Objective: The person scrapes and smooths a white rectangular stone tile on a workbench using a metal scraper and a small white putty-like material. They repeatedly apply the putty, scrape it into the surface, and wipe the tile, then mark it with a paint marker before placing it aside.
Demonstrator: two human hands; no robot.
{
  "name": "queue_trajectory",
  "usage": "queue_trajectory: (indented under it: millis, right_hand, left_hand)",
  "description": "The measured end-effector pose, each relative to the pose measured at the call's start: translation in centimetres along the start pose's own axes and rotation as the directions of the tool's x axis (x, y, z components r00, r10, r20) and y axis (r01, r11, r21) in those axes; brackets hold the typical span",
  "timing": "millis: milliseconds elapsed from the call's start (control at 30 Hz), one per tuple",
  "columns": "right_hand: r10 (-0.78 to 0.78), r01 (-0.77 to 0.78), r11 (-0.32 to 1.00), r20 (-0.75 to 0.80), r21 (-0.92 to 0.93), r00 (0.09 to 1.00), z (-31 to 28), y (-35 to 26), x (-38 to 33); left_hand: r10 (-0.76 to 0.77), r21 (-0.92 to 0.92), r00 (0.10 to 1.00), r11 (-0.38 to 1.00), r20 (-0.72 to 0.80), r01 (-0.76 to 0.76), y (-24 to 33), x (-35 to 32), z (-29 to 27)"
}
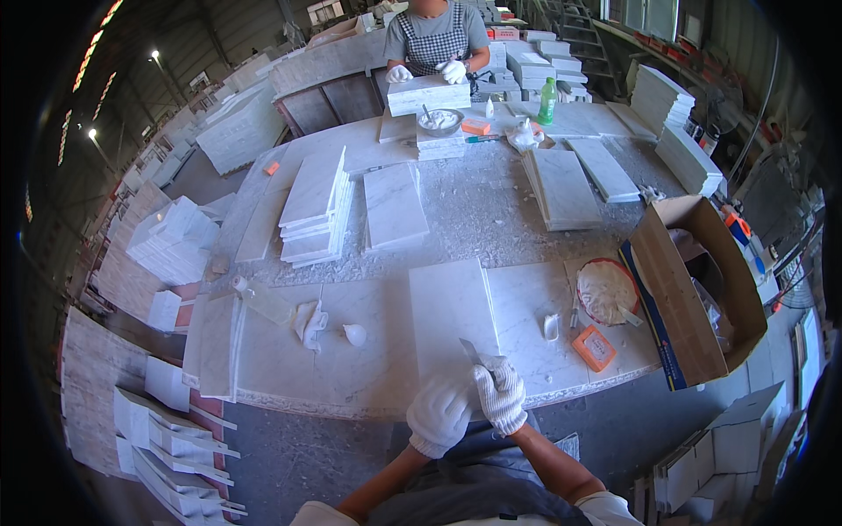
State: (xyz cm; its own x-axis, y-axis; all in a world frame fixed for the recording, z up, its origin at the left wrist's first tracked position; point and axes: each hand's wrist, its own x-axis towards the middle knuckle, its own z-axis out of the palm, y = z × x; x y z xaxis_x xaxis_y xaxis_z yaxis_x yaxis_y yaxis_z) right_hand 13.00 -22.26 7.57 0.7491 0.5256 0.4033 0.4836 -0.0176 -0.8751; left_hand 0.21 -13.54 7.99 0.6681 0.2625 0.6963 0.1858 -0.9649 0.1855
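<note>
White knit gloves cover both my hands. My right hand [501,396] is closed around a putty knife, whose thin grey blade [471,351] points up and left over a white marble tile [452,307]. That tile lies on top of a small stack at the near edge of the workbench. Beside the right hand, close to the tile's near edge, is my left hand [438,417]; its fingers are blurred, and I cannot see whether they hold anything. To the right are a bowl of white paste [607,292], an orange block [594,349] and a small white lump [551,327].
An open cardboard box [693,289] stands at the bench's right end. On the left are a clear bottle [263,302], a rag [310,324] and a white bulb-shaped thing [354,334]. Tile stacks [314,206] stand farther back. Across the bench, a gloved person [434,44] touches a marble stack [428,95].
</note>
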Motion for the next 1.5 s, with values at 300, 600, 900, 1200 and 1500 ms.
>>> queue_trajectory:
  millis: [300, 600, 900, 1200, 1500]
  right_hand:
    - [0.037, -0.037, 0.999, 0.011, 0.016, 0.999, -0.3, -0.4, -0.1]
    - [0.089, -0.090, 0.996, 0.041, 0.023, 0.995, -0.5, -0.5, 0.0]
    - [0.091, -0.093, 0.995, 0.042, 0.048, 0.995, -0.6, -0.6, 0.1]
    - [0.061, -0.062, 0.998, 0.046, 0.019, 0.997, -0.7, -0.2, -0.2]
    - [0.275, -0.272, 0.915, 0.033, 0.299, 0.961, -0.9, -1.5, -3.3]
  left_hand:
    - [0.006, 0.000, 1.000, 1.000, -0.001, -0.006, 0.0, -0.1, 0.1]
    - [0.006, 0.000, 1.000, 1.000, -0.004, -0.006, 0.4, 0.5, -0.3]
    - [-0.013, -0.022, 1.000, 1.000, 0.017, 0.013, 0.3, 0.2, -0.1]
    - [-0.257, -0.318, 0.966, 0.918, -0.018, 0.238, 0.4, -0.5, -0.2]
    - [-0.495, -0.471, 0.843, 0.705, 0.208, 0.530, 3.0, -1.1, -1.2]
